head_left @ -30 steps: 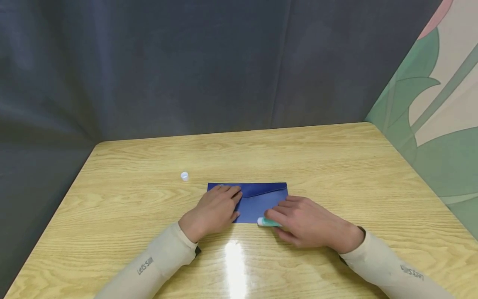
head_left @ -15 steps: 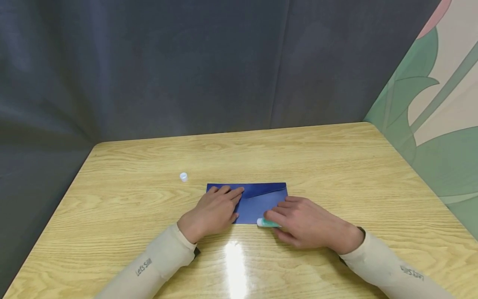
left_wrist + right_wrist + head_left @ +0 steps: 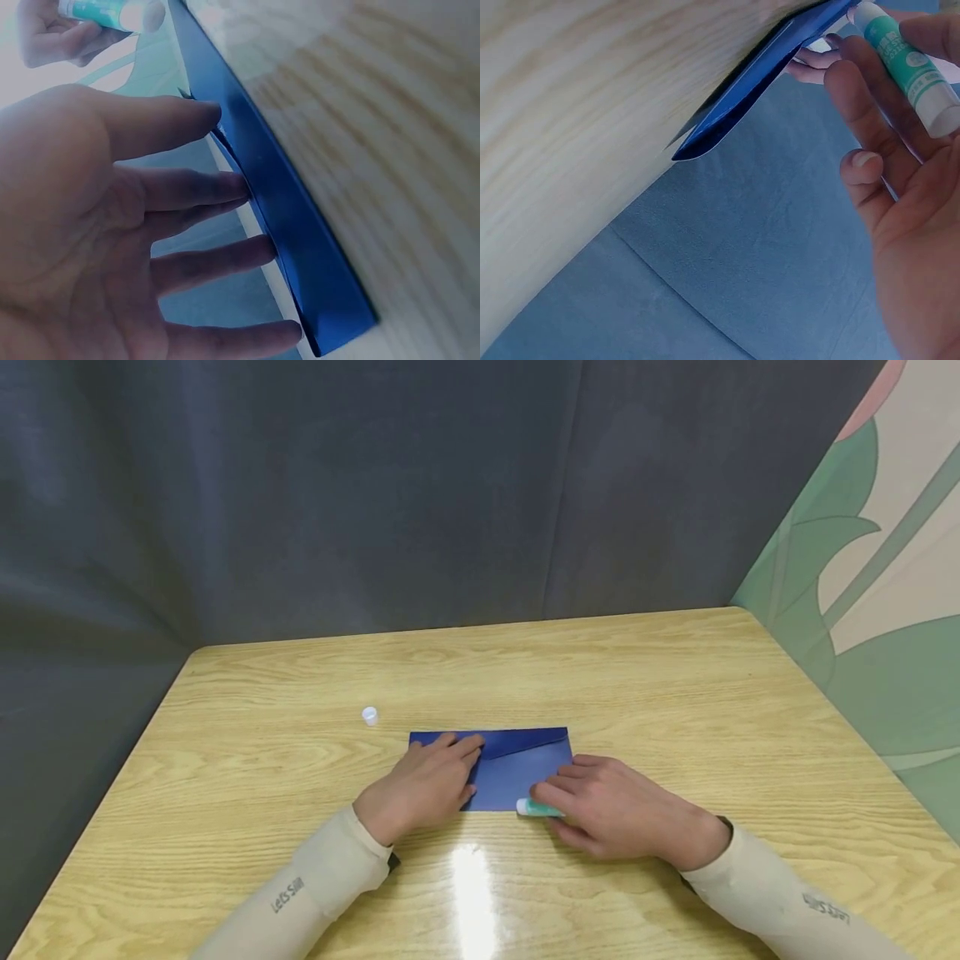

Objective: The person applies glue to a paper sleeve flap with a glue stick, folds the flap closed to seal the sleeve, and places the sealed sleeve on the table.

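Note:
A blue envelope (image 3: pixel 517 777) lies on the table with its darker flap (image 3: pixel 525 741) folded along the far side. My left hand (image 3: pixel 423 785) rests on the envelope's left part, fingers spread and fairly straight; in the left wrist view its fingertips touch the blue paper (image 3: pixel 262 172). With my right hand (image 3: pixel 611 806) I hold a green and white glue stick (image 3: pixel 537 807) by the envelope's near right edge. Its label and white ends show in the right wrist view, where the glue stick (image 3: pixel 904 64) lies between thumb and fingers.
A small white cap (image 3: pixel 370 716) stands on the wooden table (image 3: pixel 637 677), left of and beyond the envelope. A dark curtain (image 3: pixel 375 502) hangs behind the table, and a leaf-patterned cloth (image 3: pixel 900 652) is at the right.
The envelope has slid slightly left together with my left hand. My right hand and the glue stick have stayed almost where they were.

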### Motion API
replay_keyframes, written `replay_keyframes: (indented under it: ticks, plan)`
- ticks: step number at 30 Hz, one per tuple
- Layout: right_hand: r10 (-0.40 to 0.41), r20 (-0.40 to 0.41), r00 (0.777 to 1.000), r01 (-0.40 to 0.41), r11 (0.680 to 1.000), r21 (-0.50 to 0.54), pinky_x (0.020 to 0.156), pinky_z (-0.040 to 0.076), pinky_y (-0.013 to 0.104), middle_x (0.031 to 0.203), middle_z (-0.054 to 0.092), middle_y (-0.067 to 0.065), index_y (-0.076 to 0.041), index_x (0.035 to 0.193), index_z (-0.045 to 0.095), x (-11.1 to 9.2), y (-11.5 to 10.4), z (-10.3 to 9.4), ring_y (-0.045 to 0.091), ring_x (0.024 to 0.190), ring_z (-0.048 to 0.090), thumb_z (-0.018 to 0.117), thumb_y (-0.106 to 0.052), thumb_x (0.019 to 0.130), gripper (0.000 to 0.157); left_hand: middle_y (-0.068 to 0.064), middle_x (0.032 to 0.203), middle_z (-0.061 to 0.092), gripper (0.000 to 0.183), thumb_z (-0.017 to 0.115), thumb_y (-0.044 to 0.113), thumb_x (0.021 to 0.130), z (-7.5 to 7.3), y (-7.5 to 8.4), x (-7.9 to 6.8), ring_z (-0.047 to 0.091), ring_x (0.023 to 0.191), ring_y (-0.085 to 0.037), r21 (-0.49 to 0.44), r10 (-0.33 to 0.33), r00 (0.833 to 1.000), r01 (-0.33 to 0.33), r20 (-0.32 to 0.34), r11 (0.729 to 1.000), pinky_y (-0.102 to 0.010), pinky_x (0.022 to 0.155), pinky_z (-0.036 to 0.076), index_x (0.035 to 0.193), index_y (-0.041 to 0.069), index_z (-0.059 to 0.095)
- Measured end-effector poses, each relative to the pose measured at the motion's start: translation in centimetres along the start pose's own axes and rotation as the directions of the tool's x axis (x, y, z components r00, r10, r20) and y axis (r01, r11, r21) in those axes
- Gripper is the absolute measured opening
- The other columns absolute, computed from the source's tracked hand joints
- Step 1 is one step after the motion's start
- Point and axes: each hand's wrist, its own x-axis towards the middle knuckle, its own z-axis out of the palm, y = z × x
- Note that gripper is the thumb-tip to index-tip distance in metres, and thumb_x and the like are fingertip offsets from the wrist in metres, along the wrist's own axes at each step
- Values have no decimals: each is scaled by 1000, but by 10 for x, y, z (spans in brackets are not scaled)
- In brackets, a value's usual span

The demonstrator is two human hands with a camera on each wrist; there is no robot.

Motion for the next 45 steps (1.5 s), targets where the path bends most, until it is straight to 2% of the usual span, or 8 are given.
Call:
replay_keyframes:
  ticks: [12,15,20,26,30,35,39,45]
  plan:
    - [29,19,999,-30,999,14,61,39,21,71,45,-14,-18,96,54,0,0,0,3,63,43,71,-20,82,22,-8,149,53,42,57,28,101,-4,-10,1,51,136,-30,-23,34,997,-36,-75,999,-40,113,42,133,0,62]
    - [30,23,999,-31,999,11,61,39,21,71,45,-14,-18,96,55,0,0,0,3,63,43,72,-20,82,22,-8,144,57,40,58,27,101,-4,-11,1,55,130,-31,-20,64,992,-66,-112,998,-41,110,44,132,2,64]
    - [30,31,999,-31,999,12,61,40,22,72,47,-14,-18,98,55,-1,0,0,3,64,44,72,-21,83,22,-7,142,59,36,58,27,101,-2,-10,-1,60,121,-33,69,100,983,-90,-153,993,-42,103,49,132,10,66]
    - [27,30,999,-27,1000,7,62,42,23,73,48,-14,-18,98,55,-1,0,0,4,64,46,71,-22,83,22,-1,155,46,42,54,29,103,-1,-10,-1,46,140,-28,127,69,996,-61,-61,990,-43,115,38,143,15,56]
    - [21,23,1000,-21,1000,8,63,43,24,74,50,-13,-17,99,56,-1,1,0,4,66,48,71,-21,82,23,-2,159,40,46,53,27,104,-1,-11,-2,35,148,-30,65,80,997,-79,-7,995,-40,121,31,146,11,50]
    - [21,20,1000,-21,1000,9,63,44,24,74,51,-13,-17,99,56,-1,0,0,3,66,49,71,-21,82,23,-1,162,33,49,53,27,104,-1,-10,-1,29,150,-36,-13,79,996,-79,31,997,-43,121,31,148,6,46]
    - [17,15,1000,-18,1000,13,62,41,22,72,47,-14,-18,95,53,1,0,0,3,64,45,71,-20,82,22,-7,161,34,50,50,27,104,-2,-8,0,26,152,-33,-19,94,995,-93,31,995,-43,123,27,147,1,46]
    - [11,7,1000,-11,1000,9,62,40,22,71,47,-14,-18,95,53,1,0,0,3,64,45,71,-19,80,23,-13,158,38,46,49,23,105,-2,-5,0,33,149,-30,-37,115,993,-114,6,993,-41,123,27,143,-4,50]
